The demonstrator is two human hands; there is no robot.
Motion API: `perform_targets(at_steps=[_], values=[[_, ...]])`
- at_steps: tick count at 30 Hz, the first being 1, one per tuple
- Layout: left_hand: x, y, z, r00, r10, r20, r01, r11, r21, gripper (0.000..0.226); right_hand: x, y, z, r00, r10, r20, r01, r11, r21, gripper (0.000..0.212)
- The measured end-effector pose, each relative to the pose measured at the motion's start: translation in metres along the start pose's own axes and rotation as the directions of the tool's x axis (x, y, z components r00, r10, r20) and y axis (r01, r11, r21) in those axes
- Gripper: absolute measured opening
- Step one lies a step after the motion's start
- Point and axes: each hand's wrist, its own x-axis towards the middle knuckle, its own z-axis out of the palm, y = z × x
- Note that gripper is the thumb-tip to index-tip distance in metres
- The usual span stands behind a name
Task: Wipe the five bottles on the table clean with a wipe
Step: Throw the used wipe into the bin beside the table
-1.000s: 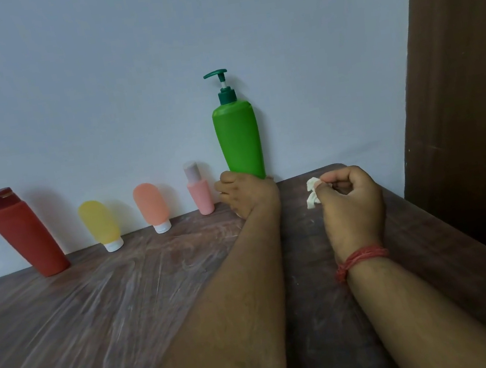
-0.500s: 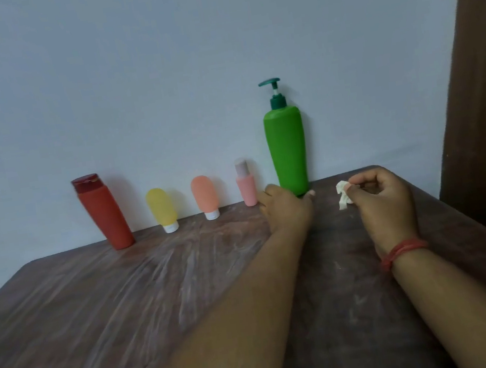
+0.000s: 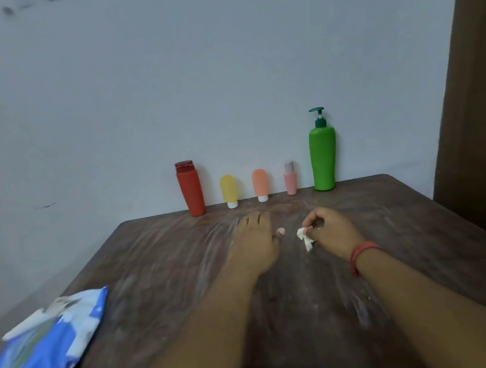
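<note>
Several bottles stand in a row against the wall at the table's far edge: a red bottle, a yellow tube, an orange tube, a small pink bottle and a tall green pump bottle. My left hand lies on the table in front of the orange tube, fingers relaxed and holding nothing. To its right, my right hand pinches a small crumpled white wipe just above the tabletop. Both hands are well short of the bottles.
The dark wooden table is streaked with whitish smears. A blue wipes packet lies at its near left edge. A brown door or panel stands at the right, close to the table's right edge.
My left hand has let go of the green pump bottle and drawn back toward me. The right hand has pulled back too, still with the wipe. The view has backed away and shows the wipes packet.
</note>
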Motion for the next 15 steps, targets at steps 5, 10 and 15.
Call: perform_targets(at_steps=[5,10,15], values=[[-0.066,-0.004,-0.027,0.994,-0.004,0.108,0.02,0.99,-0.142,0.05,-0.058,-0.038,0.025,1.0,0.008,-0.028,-0.008,1.0,0.011,0.017],[-0.104,-0.007,-0.045,0.976,-0.169,0.138,0.214,0.863,-0.457,0.041,-0.096,-0.066,0.034,1.0,-0.006,-0.03,0.009,0.996,0.089,0.027],[-0.106,-0.005,-0.043,0.967,-0.216,0.137,0.254,0.753,-0.607,0.035,-0.102,-0.074,0.041,1.0,0.01,-0.021,-0.008,0.995,0.103,0.026]])
